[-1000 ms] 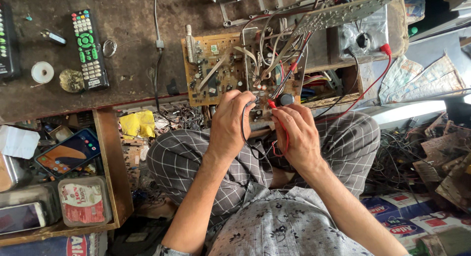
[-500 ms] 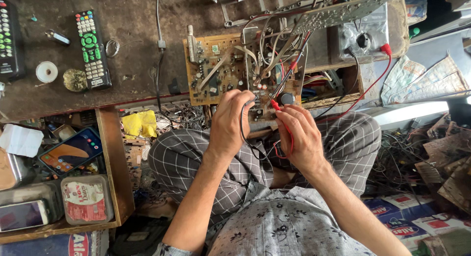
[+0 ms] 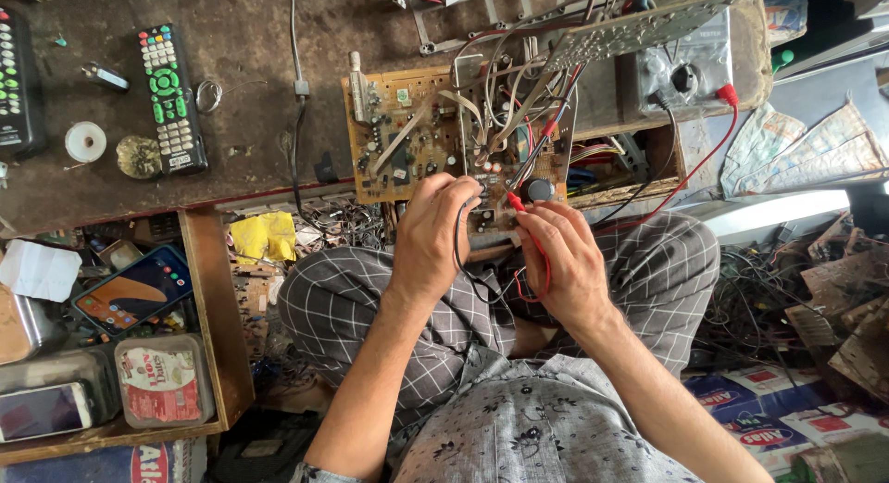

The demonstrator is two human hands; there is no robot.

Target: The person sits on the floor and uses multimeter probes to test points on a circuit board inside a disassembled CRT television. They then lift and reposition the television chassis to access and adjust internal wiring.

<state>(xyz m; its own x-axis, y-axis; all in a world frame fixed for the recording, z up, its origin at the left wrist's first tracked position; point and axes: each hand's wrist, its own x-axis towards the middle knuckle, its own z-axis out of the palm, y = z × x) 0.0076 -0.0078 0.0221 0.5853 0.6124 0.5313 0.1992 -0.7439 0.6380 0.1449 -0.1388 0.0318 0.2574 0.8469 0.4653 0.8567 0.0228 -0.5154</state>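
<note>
Counter (image 3: 250, 38) was a dark worn slab filling the frame from 9 to 12 o'clock. Circuit board (image 3: 407, 136) sat at its near edge, just above centre toward 12, brown, dense with parts and wire looms, overhanging the person's lap. Metal chassis box (image 3: 681, 71) was at 2 o'clock of the board, with a red lead (image 3: 690, 173) running down from it. Black remote (image 3: 171, 99) lay at 9 o'clock of the board, well apart; a solder reel (image 3: 85, 141) sat further out the same way. Phone (image 3: 134, 288) with lit screen lay on a lower shelf at 8 o'clock.

Left hand (image 3: 433, 233) was closed in a pinch on a black probe lead (image 3: 460, 261), fingertips on the board's near edge. Right hand (image 3: 565, 256) was closed around a red probe (image 3: 515, 203), tip on the board, just at 3 o'clock of the left hand. The hands were close, not touching.
</note>
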